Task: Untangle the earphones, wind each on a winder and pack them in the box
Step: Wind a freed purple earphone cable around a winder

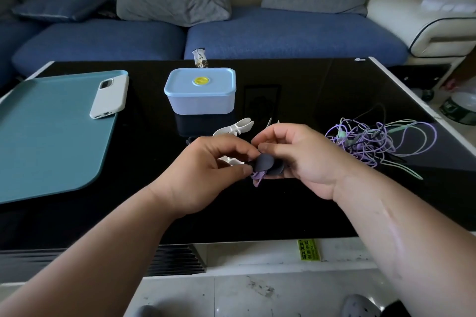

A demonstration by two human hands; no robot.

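Dark winder [265, 163] with purple cord [257, 177] wound on it, pinched from both sides by curled fingers [239, 153] of left hand [206, 175] and right hand [298, 159], just above the desk [309, 213]. Just beyond the fingers: white winders [237, 128]. Right of them: tangled earphones [378, 141] on the desk. Farther beyond: lidded box [201, 95]. Far left: phone [109, 98] on tray [51, 141].

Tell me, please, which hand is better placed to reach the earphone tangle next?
Right, probably: the right hand is nearer the tangle, while the left hand is farther away, both pinching the winder.
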